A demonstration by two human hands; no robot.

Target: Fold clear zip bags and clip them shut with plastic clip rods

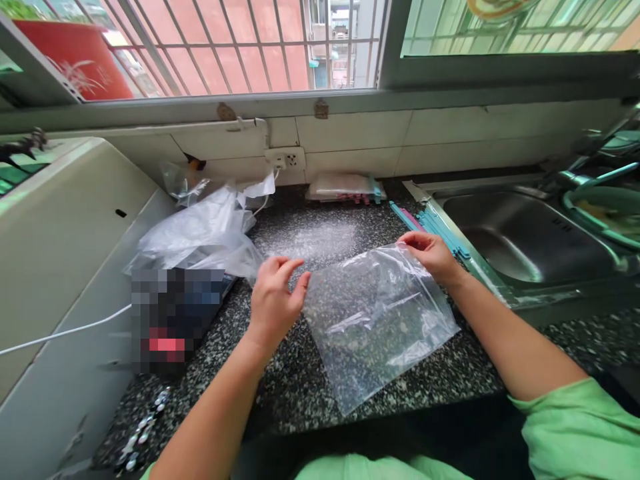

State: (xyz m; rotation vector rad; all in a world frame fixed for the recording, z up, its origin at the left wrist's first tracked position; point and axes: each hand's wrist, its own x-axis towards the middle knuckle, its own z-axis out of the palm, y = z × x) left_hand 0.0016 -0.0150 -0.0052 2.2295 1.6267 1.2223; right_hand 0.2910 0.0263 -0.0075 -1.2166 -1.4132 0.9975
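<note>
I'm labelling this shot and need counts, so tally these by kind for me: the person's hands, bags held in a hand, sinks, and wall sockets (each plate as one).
Hands: 2, the left hand and the right hand
Held bags: 1, the clear bag
Sinks: 1, the metal sink
Wall sockets: 1, the white socket
Total: 5

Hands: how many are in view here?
2: the left hand, open, close to the left edge of the clear bag; the right hand, pinching that bag's upper right corner.
</note>
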